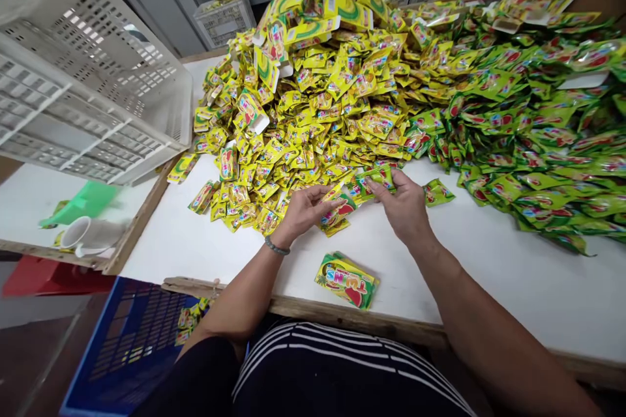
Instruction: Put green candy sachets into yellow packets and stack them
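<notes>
My left hand [304,212], with a bracelet at the wrist, is closed on a small yellow-green candy box [341,206] with a white flap. In my right hand [402,203] is a green candy packet [372,182], pinched between thumb and fingers, its left end touching the box's open end. How far the packet goes inside cannot be seen. Close to me on the white table [303,273] lies a "TWINS" candy box [347,280]. A loose green packet [438,193] rests just right of my right hand.
A heap of yellow packets [313,117] covers the middle, with several boxes [342,10] on top. Green packets [538,143] are piled at right. A white crate [88,78] stands tilted at left, near a white cup [95,234]. Below is a blue crate [105,352].
</notes>
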The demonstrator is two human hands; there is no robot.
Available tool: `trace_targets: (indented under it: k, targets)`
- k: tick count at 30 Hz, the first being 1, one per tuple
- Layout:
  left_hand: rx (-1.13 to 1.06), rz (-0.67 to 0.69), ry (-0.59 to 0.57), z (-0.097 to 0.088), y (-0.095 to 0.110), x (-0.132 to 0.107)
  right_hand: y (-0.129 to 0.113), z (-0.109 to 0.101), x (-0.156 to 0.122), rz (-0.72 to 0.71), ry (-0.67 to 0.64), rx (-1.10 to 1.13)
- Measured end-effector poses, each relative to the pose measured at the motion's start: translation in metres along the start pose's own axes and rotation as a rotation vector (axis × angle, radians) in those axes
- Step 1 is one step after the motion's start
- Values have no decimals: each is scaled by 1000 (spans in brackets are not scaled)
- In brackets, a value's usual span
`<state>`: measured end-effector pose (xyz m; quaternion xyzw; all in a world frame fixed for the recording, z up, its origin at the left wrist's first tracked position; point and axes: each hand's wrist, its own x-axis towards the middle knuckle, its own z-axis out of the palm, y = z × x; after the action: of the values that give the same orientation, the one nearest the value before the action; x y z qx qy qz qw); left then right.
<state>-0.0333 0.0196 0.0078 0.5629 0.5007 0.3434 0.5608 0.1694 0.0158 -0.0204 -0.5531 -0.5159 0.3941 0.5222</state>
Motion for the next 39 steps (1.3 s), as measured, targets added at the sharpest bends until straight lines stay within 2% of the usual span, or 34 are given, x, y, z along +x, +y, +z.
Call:
trace_targets:
  k: [4,7,13,20,26,28,32,36,39]
  targets:
    - [-50,-1,38,-2,-8,-3,-6,-3,-1,31,-34,-83]
    - [-68,-32,-17,-2,-13,-3,-10,-4,-2,42,-57,-103]
    - [-185,-85,-18,6,-11,-4,-1,0,-3,44,-171,38]
    - [-247,-80,13,7,-17,-3,9,-2,-1,13,-142,-69]
    - [-127,-70,-39,9,-15,-6,-2,0,-3,-22,-232,-205]
    - [-112,-93,-57,10,-13,-6,-3,2,-4,7,-262,-162]
    - [-234,-140,-29,13,-13,-4,-4,5,-6,54,-165,-9]
    - [-305,-171,-74,16,-15,-4,-5,12,-13,10,-153,-100]
    - [-366,-179,-44,17,-15,-4,-9,16,-18,-55,-115,-156]
